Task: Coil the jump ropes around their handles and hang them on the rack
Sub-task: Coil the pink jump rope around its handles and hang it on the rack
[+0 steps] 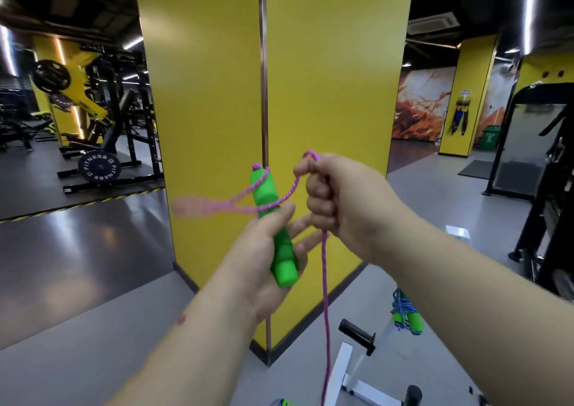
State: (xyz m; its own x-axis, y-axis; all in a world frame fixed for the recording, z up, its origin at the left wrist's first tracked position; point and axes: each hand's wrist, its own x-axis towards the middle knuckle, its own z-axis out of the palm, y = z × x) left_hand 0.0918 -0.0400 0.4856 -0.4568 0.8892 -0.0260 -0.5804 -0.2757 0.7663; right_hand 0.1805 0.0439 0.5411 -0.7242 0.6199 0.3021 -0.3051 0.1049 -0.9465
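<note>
My left hand (264,256) holds two green jump-rope handles (276,225) upright, side by side, in front of a yellow pillar. A pink rope (324,297) crosses the handles near their middle, and a blurred loop of it sticks out to the left. My right hand (338,200) grips the pink rope in a fist just right of the handles; the rope hangs from that fist down to the bottom edge. A blue rope coiled around green handles (405,312) hangs on the white rack (344,371) at lower right.
The yellow pillar (273,79) stands directly ahead, its corner facing me. The rack has black pegs (357,332). A black machine frame (546,188) is at the right, weight benches and plates (99,166) at the left. A bit of another green handle (285,402) shows at the bottom edge.
</note>
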